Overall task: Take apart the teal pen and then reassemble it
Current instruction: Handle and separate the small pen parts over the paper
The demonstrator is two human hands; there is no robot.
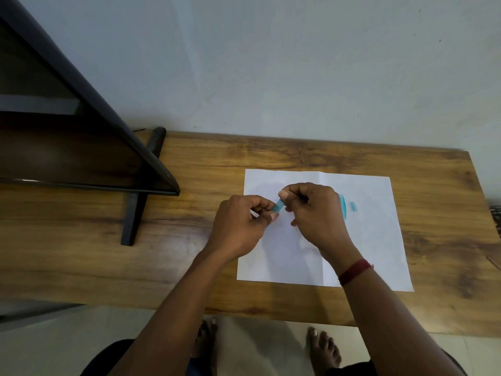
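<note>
Both hands — left (240,226), right (314,210) — pinch a teal pen (278,206) piece over the paper (379,240); two teal parts (343,210) lie beside.

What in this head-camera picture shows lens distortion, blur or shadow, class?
Head view: the wide angle bows the wooden table edge and leans the dark shelf frame; soft blur smears the teal pen piece pinched between left hand and right hand; faint hand shadows fall on the white paper; no glare.
</note>
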